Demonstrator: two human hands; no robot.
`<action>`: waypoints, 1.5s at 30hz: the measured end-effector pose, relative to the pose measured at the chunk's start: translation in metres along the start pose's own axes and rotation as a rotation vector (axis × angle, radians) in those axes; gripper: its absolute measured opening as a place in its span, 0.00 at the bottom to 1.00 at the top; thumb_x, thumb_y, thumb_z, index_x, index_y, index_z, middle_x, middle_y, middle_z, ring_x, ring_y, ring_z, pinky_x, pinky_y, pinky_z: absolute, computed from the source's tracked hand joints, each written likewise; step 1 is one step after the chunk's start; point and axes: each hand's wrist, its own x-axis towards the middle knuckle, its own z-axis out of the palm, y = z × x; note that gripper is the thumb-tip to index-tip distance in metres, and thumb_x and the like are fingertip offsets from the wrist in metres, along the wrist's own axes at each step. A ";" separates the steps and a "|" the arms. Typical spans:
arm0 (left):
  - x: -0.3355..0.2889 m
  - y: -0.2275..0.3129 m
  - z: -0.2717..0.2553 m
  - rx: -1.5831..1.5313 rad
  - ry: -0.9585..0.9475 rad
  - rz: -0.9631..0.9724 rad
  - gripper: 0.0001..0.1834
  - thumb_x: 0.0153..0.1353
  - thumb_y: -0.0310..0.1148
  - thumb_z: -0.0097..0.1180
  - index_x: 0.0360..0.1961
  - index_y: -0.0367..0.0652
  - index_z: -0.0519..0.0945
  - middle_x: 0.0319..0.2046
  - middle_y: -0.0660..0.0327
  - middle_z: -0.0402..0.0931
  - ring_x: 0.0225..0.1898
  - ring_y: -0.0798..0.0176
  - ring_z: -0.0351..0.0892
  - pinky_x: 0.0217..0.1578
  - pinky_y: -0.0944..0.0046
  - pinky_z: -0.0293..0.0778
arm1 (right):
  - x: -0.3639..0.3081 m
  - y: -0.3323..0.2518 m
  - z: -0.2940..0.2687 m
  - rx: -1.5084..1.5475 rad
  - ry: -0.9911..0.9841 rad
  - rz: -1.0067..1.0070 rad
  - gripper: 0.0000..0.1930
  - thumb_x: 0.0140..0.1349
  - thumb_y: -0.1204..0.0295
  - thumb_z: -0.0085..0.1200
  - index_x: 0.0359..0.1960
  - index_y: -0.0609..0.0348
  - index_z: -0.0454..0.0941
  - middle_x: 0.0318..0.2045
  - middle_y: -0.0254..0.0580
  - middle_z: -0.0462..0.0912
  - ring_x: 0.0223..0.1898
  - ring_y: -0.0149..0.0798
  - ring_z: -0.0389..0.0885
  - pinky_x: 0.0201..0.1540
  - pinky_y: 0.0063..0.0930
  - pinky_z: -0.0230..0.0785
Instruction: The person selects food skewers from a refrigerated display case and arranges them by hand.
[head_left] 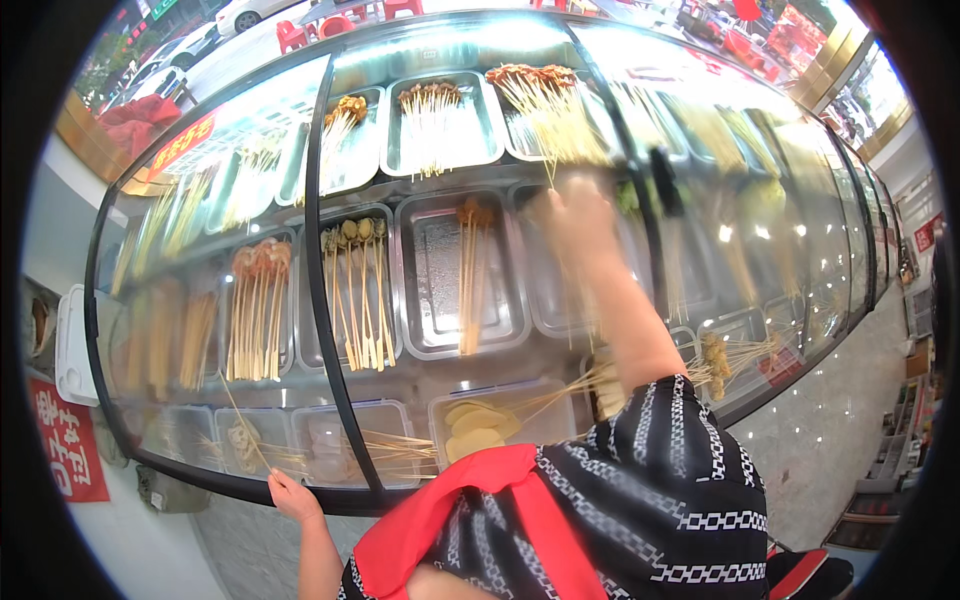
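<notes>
Left hand [292, 497] pinches one bamboo skewer [243, 428] in its fingers at the display case's rim [330, 495]; right hand [580, 222], blurred, reaches between steel trays [445, 270], grip unclear.

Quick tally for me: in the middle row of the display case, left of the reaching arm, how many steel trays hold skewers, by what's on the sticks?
Orange-topped skewers tray: 1
Green-topped skewers tray: 1
Near-empty tray with few skewers: 1
Total: 3
Right hand is motion-blurred; trays farther left sit behind glare.
</notes>
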 end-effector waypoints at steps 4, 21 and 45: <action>0.001 -0.005 0.001 0.015 0.025 0.001 0.19 0.63 0.39 0.37 0.21 0.34 0.64 0.18 0.47 0.64 0.22 0.46 0.61 0.25 0.54 0.60 | -0.003 -0.009 -0.012 0.053 -0.105 0.067 0.16 0.54 0.60 0.49 0.28 0.63 0.73 0.28 0.52 0.78 0.31 0.51 0.78 0.34 0.39 0.70; 0.000 -0.006 0.001 0.007 0.033 -0.022 0.18 0.62 0.38 0.39 0.20 0.35 0.64 0.17 0.48 0.64 0.21 0.46 0.62 0.24 0.54 0.60 | 0.005 -0.023 -0.010 1.557 -0.353 0.482 0.11 0.60 0.70 0.43 0.25 0.63 0.71 0.14 0.32 0.68 0.10 0.20 0.56 0.11 0.13 0.44; 0.005 0.001 0.007 0.048 0.033 0.001 0.18 0.61 0.37 0.39 0.19 0.35 0.63 0.16 0.49 0.63 0.20 0.47 0.62 0.23 0.54 0.59 | 0.084 0.015 -0.002 -0.051 0.224 0.074 0.08 0.49 0.73 0.46 0.22 0.63 0.76 0.35 0.47 0.75 0.39 0.45 0.73 0.40 0.31 0.69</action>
